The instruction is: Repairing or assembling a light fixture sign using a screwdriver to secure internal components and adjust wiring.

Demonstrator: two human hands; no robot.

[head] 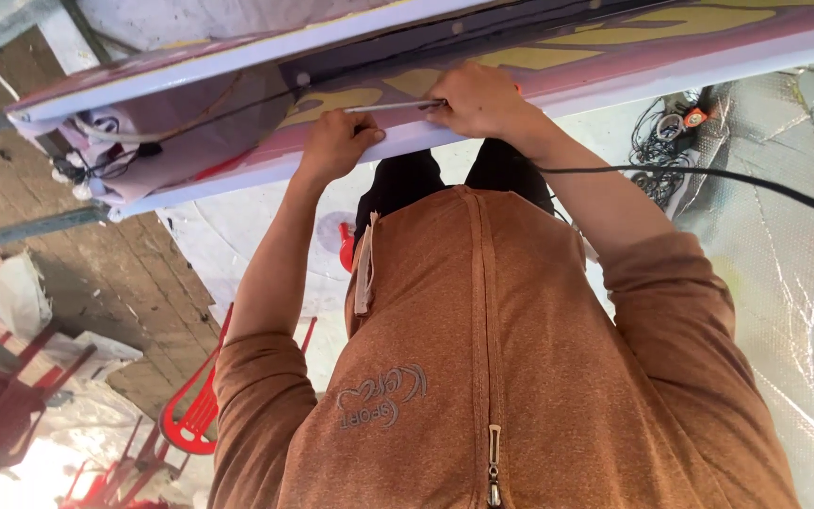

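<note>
At upper centre, the right hand point(479, 99) pinches a thin metal strip point(390, 106) on the purple panel point(558, 57); the left hand point(336, 141), curled shut, presses the panel edge. The step looks like fitting; next needs steady alignment.

My right hand point(482, 99) covers the far end of the thin metal rod point(393, 106). The signboard point(237, 94) runs off the top and right edges. My fingertips curl out of sight behind its rim.

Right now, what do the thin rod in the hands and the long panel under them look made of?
Thin rod: probably metal, pale grey, slim and straight, with a slight sheen. It runs between the left hand and the right hand.
Long panel: looks like printed glossy sheet, purple and yellow, on a white frame; whether plastic or painted metal is unclear.
</note>
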